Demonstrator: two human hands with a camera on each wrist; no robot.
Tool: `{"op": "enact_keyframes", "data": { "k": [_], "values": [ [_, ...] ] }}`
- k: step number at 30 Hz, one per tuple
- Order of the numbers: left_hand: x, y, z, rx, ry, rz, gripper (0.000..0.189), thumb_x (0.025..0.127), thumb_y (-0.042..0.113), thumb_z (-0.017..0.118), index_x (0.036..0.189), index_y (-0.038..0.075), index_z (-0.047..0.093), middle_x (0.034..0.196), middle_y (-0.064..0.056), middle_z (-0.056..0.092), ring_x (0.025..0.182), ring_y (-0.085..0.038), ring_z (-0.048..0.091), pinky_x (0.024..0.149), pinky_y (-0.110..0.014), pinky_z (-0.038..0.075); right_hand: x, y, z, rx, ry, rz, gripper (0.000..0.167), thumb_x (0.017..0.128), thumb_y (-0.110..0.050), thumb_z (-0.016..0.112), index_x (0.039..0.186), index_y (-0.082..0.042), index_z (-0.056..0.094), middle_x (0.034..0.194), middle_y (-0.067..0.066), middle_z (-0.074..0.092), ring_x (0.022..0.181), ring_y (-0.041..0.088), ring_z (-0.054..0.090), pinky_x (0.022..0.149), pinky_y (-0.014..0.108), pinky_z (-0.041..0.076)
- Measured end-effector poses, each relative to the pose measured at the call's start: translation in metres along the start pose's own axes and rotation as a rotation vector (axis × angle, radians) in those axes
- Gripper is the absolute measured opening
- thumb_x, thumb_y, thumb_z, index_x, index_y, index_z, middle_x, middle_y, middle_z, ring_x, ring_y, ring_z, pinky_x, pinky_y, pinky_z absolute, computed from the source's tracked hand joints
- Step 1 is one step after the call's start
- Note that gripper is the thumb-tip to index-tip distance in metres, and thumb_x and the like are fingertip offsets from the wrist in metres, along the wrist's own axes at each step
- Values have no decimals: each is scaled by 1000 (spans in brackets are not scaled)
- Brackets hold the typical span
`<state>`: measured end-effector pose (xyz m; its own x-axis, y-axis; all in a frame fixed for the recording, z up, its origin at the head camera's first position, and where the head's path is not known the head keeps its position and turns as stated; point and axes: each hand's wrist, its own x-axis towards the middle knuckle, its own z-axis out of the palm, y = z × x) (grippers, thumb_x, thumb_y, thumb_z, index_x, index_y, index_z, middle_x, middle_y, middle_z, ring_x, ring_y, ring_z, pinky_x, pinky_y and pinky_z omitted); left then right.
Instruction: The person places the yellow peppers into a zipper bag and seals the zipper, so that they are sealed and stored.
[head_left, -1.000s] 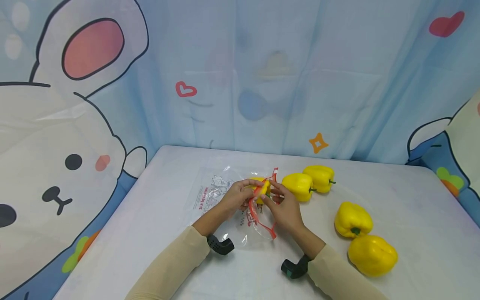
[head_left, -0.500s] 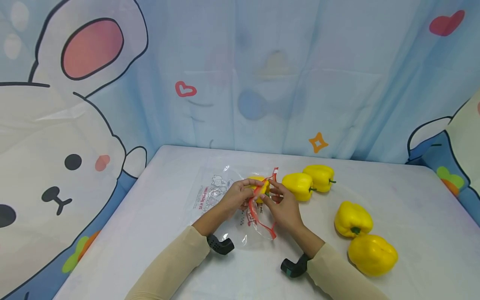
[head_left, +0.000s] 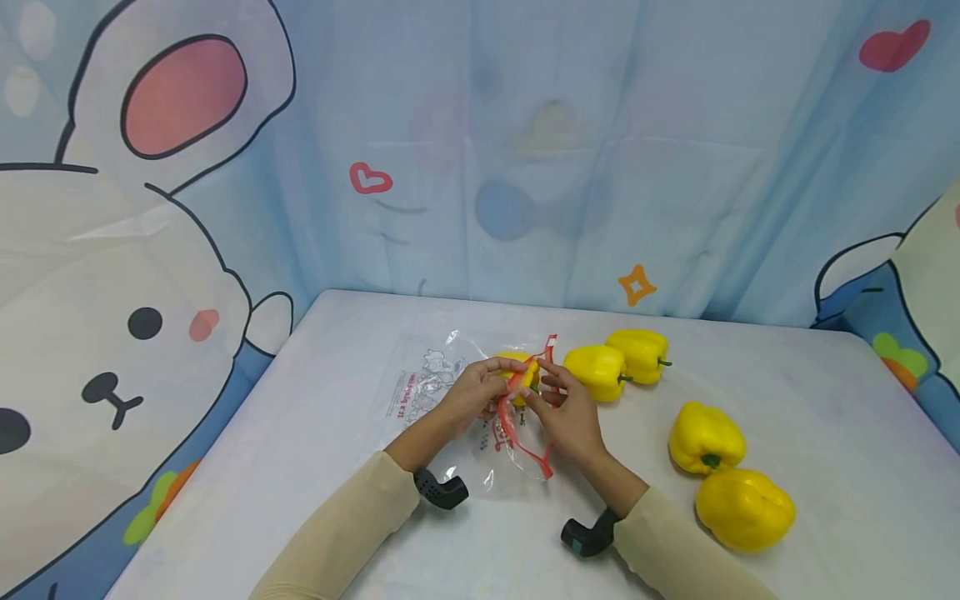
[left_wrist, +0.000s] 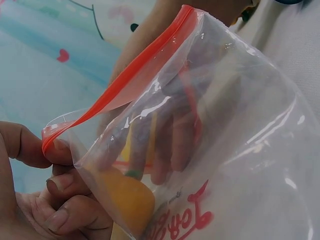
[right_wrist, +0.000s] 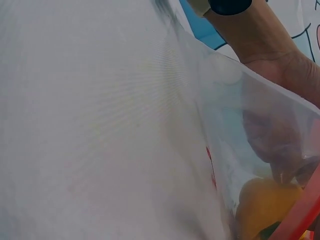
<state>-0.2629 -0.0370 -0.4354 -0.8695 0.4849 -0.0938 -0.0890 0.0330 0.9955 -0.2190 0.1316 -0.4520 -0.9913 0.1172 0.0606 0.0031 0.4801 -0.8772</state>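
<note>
My left hand (head_left: 477,390) pinches the red zip edge (left_wrist: 122,82) of a clear plastic zip bag (head_left: 491,471). In the left wrist view thumb and forefinger close on the edge's left end. One yellow bell pepper (left_wrist: 127,197) sits inside the bag at its mouth, green stem toward the opening. My right hand (head_left: 573,421) is at that mouth from the right, thumb and forefinger beside the pepper; I cannot tell whether they grip rim or pepper. Through the film its fingers (left_wrist: 182,140) point down in the left wrist view. The right wrist view hides the right fingertips.
Two yellow bell peppers (head_left: 596,372) lie just beyond the right hand on the white table (head_left: 847,408). Another pair of peppers (head_left: 746,510) touches each other right of the right forearm. A printed blue curtain (head_left: 525,167) hangs behind the table.
</note>
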Motion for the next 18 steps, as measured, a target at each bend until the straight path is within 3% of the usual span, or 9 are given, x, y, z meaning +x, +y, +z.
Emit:
{"op": "enact_keyframes", "data": {
  "k": [18],
  "values": [
    [-3,3,0,7,3,-8,44,85,7,48,127,8,60,81,2,58,51,-8,35,46,-20,29,-2,-3,-2,-5,-6,35,61,91,-34,69,146,-24,46,137,15,54,115,32,61,94,42,55]
  ]
}}
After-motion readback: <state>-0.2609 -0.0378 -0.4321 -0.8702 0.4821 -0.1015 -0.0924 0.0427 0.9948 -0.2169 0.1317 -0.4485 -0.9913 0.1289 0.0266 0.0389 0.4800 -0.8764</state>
